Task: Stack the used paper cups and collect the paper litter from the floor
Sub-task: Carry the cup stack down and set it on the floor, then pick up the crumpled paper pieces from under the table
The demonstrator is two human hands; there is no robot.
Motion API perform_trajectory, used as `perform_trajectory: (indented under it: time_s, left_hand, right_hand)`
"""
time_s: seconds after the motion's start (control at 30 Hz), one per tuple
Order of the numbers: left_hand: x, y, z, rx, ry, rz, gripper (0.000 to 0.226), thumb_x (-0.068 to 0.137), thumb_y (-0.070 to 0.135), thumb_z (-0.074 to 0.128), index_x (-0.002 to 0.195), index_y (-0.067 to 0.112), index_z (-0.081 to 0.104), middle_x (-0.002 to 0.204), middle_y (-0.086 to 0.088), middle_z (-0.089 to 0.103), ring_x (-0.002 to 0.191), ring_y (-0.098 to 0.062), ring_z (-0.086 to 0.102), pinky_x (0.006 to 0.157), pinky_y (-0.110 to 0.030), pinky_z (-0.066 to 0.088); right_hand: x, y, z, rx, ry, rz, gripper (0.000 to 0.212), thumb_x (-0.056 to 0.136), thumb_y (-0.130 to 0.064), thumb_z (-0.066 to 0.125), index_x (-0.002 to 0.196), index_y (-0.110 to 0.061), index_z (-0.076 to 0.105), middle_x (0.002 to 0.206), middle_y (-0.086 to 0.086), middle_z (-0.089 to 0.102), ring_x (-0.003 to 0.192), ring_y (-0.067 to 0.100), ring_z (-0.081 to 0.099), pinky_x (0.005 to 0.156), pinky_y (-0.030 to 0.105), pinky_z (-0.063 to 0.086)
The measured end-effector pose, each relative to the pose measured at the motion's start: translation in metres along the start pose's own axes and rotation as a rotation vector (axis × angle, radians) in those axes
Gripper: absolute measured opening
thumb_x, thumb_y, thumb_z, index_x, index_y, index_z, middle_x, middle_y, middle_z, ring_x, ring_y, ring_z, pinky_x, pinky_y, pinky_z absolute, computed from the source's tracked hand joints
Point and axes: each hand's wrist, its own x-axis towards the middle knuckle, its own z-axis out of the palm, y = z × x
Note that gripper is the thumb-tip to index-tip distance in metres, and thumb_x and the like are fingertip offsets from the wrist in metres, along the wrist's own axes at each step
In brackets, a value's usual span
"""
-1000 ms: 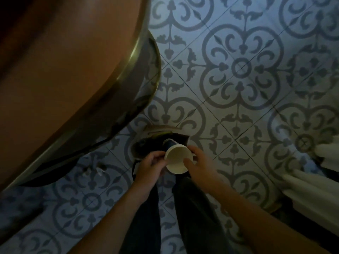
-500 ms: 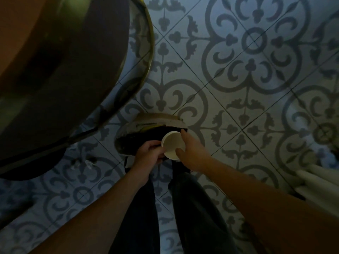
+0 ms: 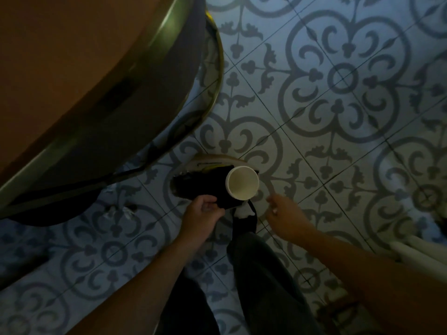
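You stand on a patterned tile floor point(image 3: 338, 131); your shoe point(image 3: 205, 172) and the round counter's base point(image 3: 48, 209) rest on it.

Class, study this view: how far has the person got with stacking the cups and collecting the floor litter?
Done: a dark-sleeved paper cup, possibly several nested, is gathered in the left hand. In hand: that hand grips its base, mouth open toward the camera, while the right hand hangs free beside it. Left: small pale scraps lie on the tiled floor near the round table.
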Motion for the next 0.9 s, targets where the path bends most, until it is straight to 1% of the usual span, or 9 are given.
perform_trajectory:
  time_s: [0.07,0.2,0.37,0.47,0.53,0.63,0.8,0.83,0.9]
  left_hand:
    - [-0.014,-0.013,-0.012,0.052,0.007,0.021,0.021,0.080,0.016,0.069,0.098,0.024,0.063,0.097,0.004,0.063,0.093,-0.011,0.060,0.080,-0.027,0.051]
    - [-0.039,-0.051,-0.040,0.147,-0.003,0.071,0.013,0.084,0.016,0.063,0.097,0.020,0.063,0.093,0.009,0.063,0.086,-0.007,0.059,0.069,-0.017,0.045]
    - [-0.071,-0.112,-0.087,0.143,0.011,0.075,0.013,0.087,0.020,0.058,0.100,0.022,0.062,0.098,0.008,0.063,0.086,-0.003,0.058,0.076,-0.020,0.051]
    - [-0.091,-0.158,-0.126,0.120,0.047,0.108,0.010,0.089,0.020,0.056,0.097,0.023,0.061,0.098,0.008,0.063,0.088,-0.004,0.059,0.073,-0.015,0.048]
    - [-0.104,-0.187,-0.151,0.091,0.080,0.103,0.009,0.090,0.019,0.056,0.093,0.027,0.059,0.099,0.009,0.063,0.089,-0.002,0.058,0.069,-0.013,0.045]
    - [-0.123,-0.235,-0.195,0.057,0.145,0.101,0.010,0.089,0.018,0.057,0.091,0.028,0.059,0.097,0.009,0.063,0.089,-0.005,0.059,0.071,-0.019,0.049]
    - [-0.140,-0.294,-0.259,0.065,0.255,0.120,0.011,0.088,0.014,0.056,0.096,0.021,0.060,0.098,0.002,0.062,0.087,-0.009,0.059,0.069,-0.019,0.047]
    - [-0.138,-0.303,-0.267,0.076,0.272,0.128,0.011,0.088,0.014,0.056,0.097,0.020,0.060,0.100,0.000,0.063,0.088,-0.010,0.059,0.070,-0.020,0.047]
    - [-0.128,-0.320,-0.282,0.086,0.316,0.140,0.013,0.088,0.014,0.056,0.099,0.018,0.061,0.102,-0.003,0.064,0.089,-0.012,0.059,0.072,-0.021,0.047]
  right_hand:
    - [-0.012,0.008,0.005,-0.096,-0.052,0.057,0.029,0.093,-0.022,0.050,0.121,-0.018,0.051,0.097,0.001,0.062,0.077,0.008,0.059,0.070,0.024,0.051]
    - [-0.040,0.017,0.023,-0.332,-0.169,0.046,0.028,0.092,-0.026,0.050,0.120,-0.022,0.051,0.089,-0.005,0.054,0.080,0.009,0.058,0.078,0.028,0.053]
    - [-0.078,-0.014,0.065,-0.482,-0.259,0.027,0.030,0.091,-0.032,0.052,0.120,-0.026,0.051,0.107,-0.002,0.061,0.095,0.012,0.059,0.086,0.028,0.050]
    - [-0.103,-0.054,0.104,-0.544,-0.310,-0.068,0.028,0.095,-0.029,0.047,0.122,-0.024,0.051,0.118,0.001,0.058,0.090,0.010,0.052,0.068,0.016,0.039]
    - [-0.116,-0.079,0.134,-0.506,-0.294,-0.161,0.028,0.097,-0.021,0.042,0.121,-0.017,0.054,0.119,0.005,0.059,0.089,0.011,0.050,0.069,0.017,0.040]
    - [-0.131,-0.116,0.181,-0.474,-0.270,-0.269,0.026,0.098,-0.020,0.038,0.113,-0.009,0.057,0.110,0.005,0.060,0.098,0.017,0.056,0.088,0.026,0.046]
    - [-0.137,-0.158,0.234,-0.592,-0.188,-0.386,0.022,0.096,-0.031,0.039,0.102,-0.020,0.057,0.093,-0.002,0.058,0.086,0.013,0.057,0.077,0.027,0.048]
    - [-0.136,-0.165,0.242,-0.592,-0.158,-0.423,0.021,0.094,-0.034,0.040,0.100,-0.023,0.057,0.093,-0.005,0.058,0.087,0.014,0.059,0.079,0.027,0.050]
    - [-0.130,-0.181,0.261,-0.608,-0.112,-0.463,0.026,0.094,-0.032,0.043,0.114,-0.020,0.056,0.108,-0.001,0.061,0.099,0.018,0.060,0.088,0.030,0.050]
